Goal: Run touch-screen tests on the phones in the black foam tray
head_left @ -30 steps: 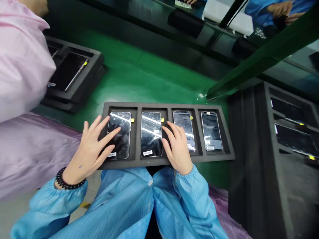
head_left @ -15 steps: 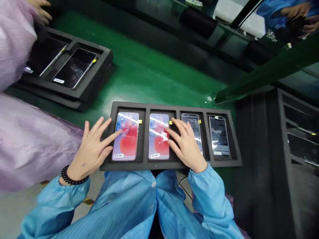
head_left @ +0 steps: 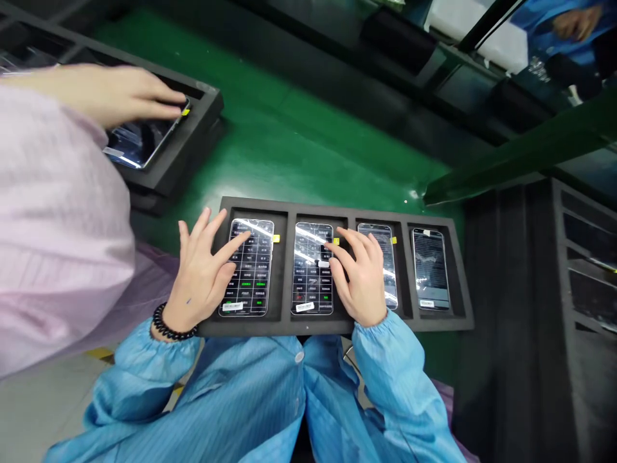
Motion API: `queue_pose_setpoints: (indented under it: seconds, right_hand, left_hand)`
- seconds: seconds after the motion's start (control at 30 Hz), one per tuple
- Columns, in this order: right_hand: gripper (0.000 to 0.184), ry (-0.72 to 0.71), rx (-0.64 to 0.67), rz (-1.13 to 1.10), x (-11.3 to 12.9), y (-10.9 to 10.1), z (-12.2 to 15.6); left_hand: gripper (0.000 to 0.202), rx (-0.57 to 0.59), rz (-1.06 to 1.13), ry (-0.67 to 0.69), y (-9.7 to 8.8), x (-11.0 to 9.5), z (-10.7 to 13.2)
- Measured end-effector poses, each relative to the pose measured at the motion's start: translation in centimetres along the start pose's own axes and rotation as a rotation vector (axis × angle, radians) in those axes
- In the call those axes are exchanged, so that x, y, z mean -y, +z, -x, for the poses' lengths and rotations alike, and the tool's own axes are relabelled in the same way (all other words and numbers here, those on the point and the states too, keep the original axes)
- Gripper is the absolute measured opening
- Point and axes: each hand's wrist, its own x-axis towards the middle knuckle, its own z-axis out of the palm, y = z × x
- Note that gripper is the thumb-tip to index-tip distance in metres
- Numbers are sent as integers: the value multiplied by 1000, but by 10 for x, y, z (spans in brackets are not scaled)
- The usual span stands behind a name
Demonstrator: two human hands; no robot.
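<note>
A black foam tray (head_left: 308, 326) lies before me, with smartphones in its compartments. My left hand (head_left: 202, 276) is open over the leftmost phone (head_left: 248, 276), its index fingertip at the upper part of the screen. My right hand (head_left: 359, 273) is open, fingers bent, with the index fingertip at the right side of the second phone (head_left: 308, 283). Both these screens show a dark grid of labelled cells, some green. The third phone (head_left: 378, 233), partly hidden by my right hand, and the rightmost phone (head_left: 430, 267) show dark screens with fine text.
At upper left, a co-worker's hand (head_left: 120, 93) reaches over a phone (head_left: 139, 141) in another black tray (head_left: 207, 103). Black foam trays (head_left: 520, 257) stand at right. A green post (head_left: 511, 154) crosses above the green table (head_left: 289, 141). Another person's hand (head_left: 576, 24) shows at upper right.
The two left phones' screens switched from a red and purple picture to a dark grid. My left index finger moved up and right. The co-worker's arm came in over their tray.
</note>
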Motion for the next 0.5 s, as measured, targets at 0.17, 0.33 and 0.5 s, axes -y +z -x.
queue_pose_setpoints:
  seconds: [0.17, 0.33, 0.5]
  right_hand:
    - [31, -62, 78, 53, 1, -4, 2]
    - [34, -173, 31, -87, -1, -10, 6]
    - [33, -41, 87, -30, 3, -13, -4]
  left_hand:
    - [43, 47, -31, 59, -5, 5, 8]
    - [42, 63, 46, 248, -17, 15, 25]
    - [49, 36, 37, 140, -17, 9, 17]
